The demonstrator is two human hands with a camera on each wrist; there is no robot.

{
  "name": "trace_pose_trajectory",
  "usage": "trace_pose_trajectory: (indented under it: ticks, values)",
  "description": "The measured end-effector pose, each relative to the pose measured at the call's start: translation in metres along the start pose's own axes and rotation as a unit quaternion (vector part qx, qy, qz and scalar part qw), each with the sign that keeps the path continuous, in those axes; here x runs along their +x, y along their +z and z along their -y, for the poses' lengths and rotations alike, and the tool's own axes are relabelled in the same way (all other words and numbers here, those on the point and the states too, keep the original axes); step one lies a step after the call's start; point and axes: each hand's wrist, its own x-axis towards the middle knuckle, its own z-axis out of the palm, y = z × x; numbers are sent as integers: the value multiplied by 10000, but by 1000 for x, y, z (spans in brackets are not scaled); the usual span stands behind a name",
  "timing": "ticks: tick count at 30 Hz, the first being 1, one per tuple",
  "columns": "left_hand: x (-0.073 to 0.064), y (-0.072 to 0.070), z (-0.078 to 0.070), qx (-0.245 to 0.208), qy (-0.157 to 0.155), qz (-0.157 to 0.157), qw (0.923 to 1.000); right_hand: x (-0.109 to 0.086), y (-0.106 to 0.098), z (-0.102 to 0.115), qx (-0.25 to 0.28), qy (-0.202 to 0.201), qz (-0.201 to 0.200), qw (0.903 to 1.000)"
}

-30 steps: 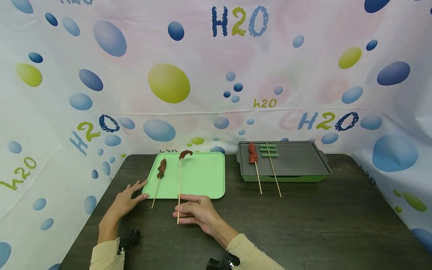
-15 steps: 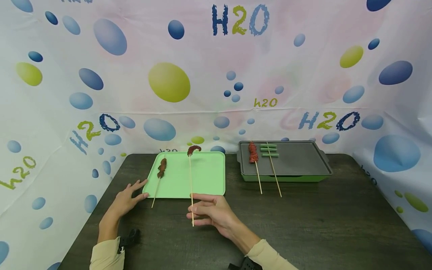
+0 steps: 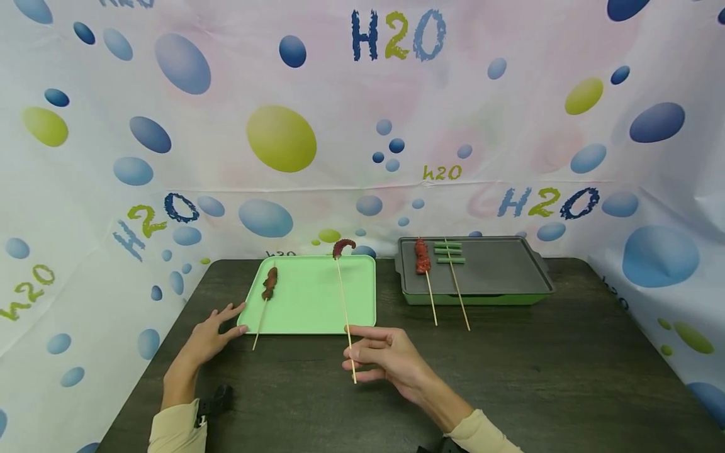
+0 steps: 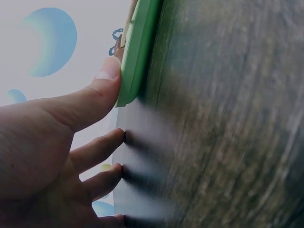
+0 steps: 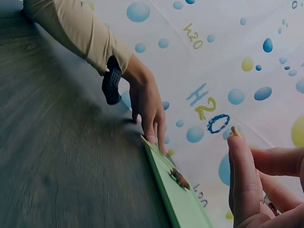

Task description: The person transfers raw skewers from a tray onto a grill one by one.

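Observation:
My right hand [image 3: 391,358] pinches the lower stick of a skewer [image 3: 343,296], raised and tilted over the tray's right side. A curled, dark red tentacle-like piece tops it. My left hand [image 3: 205,336] has its fingers spread at the front left corner of a light green tray [image 3: 317,308]. In the left wrist view the thumb touches the tray edge [image 4: 137,52], the other fingertips reaching the tabletop. A skewer with brown meat pieces [image 3: 270,283] lies on the tray's left side, stick jutting past the front rim. The right wrist view shows the held stick's butt end [image 5: 235,131] between fingertips.
Right of the tray stands a grey grill plate [image 3: 504,267] on a green base. It bears a red meat skewer [image 3: 422,257] and a green vegetable skewer [image 3: 449,251], their sticks overhanging the front. A patterned cloth [image 3: 340,94] hangs behind the dark table [image 3: 510,377].
My right hand has carried the tentacle skewer rightward across the tray, and its top now leans left of its lower end. My left hand stays at the tray corner.

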Motion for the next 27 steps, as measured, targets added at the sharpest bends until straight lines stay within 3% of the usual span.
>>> trace_pose_trajectory:
  ticks: [14,27]
  values:
    - [0,2,2,-26,43,-2,10000,-32,-46,24,-549,-381,-314,9973]
    - [0,0,2,-101,-1,96,9999,-50,-81,51,-968,-477,-536,9927]
